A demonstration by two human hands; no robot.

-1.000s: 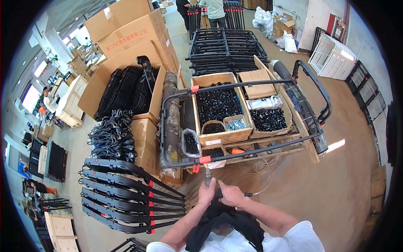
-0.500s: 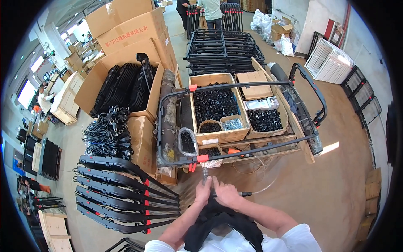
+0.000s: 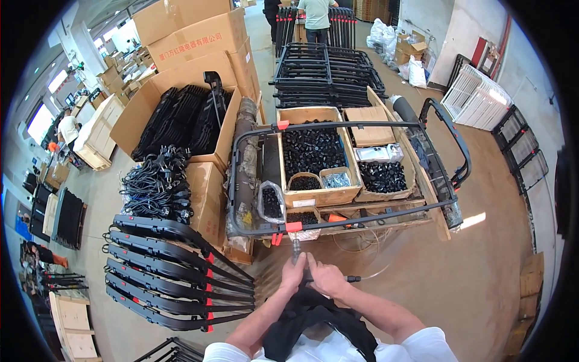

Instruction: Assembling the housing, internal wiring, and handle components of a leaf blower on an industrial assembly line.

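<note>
An air screwdriver (image 3: pixel 296 245) with a grey metal nose is gripped in both my hands. My left hand (image 3: pixel 293 273) wraps its body, and my right hand (image 3: pixel 326 278) closes round it beside the left, thumbs close together. A black fitting (image 3: pixel 353 279) with a clear hose leads out to the right. The tool's nose points away from me, at or just under a red clip (image 3: pixel 294 227) on the near bar of a black tubular frame (image 3: pixel 368 215). Whether the tip touches is too small to tell. A second red clip (image 3: pixel 282 125) sits on the frame's far bar.
Beneath the frame, a wooden box (image 3: pixel 321 197) holds black parts and small screw trays. A carton (image 3: pixel 386 194) of black caps stands beside it. At left are stacked black frames (image 3: pixel 181 274), bundled power cords (image 3: pixel 158 184) and a large carton (image 3: pixel 226 130). Another person (image 3: pixel 316 18) stands beyond.
The view has tipped slightly, so the bench and frame appear a little lower. My hands and the air screwdriver keep nearly the same place at the near red clip.
</note>
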